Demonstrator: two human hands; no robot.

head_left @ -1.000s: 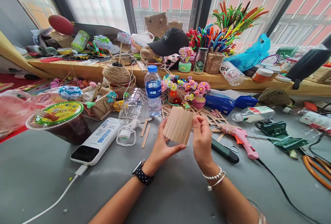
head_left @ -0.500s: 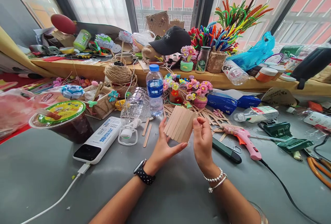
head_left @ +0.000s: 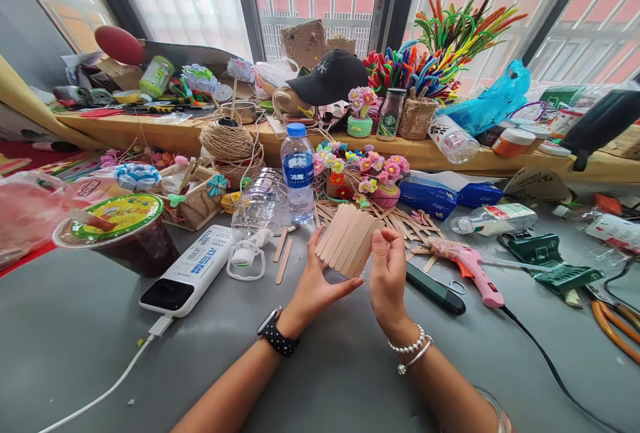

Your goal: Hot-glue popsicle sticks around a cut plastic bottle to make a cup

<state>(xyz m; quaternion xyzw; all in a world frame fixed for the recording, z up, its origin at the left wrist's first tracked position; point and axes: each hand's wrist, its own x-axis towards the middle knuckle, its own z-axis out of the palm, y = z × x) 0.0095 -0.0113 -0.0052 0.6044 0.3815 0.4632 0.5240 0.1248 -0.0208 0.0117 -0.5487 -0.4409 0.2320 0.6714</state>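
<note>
A panel of popsicle sticks [head_left: 349, 240], laid side by side, is held tilted above the grey table. My left hand [head_left: 320, 286] grips its left and lower edges, with the thumb stretched along the bottom. At the panel's right edge, my right hand [head_left: 389, 273] pinches the outermost stick between thumb and curled fingers. Behind the panel lies a heap of loose popsicle sticks [head_left: 400, 221]. Two single sticks [head_left: 284, 261] rest on the table to the left. A pink glue gun [head_left: 475, 273] and a dark green box cutter [head_left: 435, 289] lie right of my right hand.
A water bottle [head_left: 298, 176] stands behind the panel. To the left are a white power bank [head_left: 193, 270] with a cable and a cup of dark drink [head_left: 135, 243]. Orange-handled scissors [head_left: 615, 326] lie far right. A wooden ledge [head_left: 180, 128] crowded with crafts runs along the window.
The view has shifted very slightly. My right hand has moved a little left and down along the panel's edge; the panel stays in nearly the same place.
</note>
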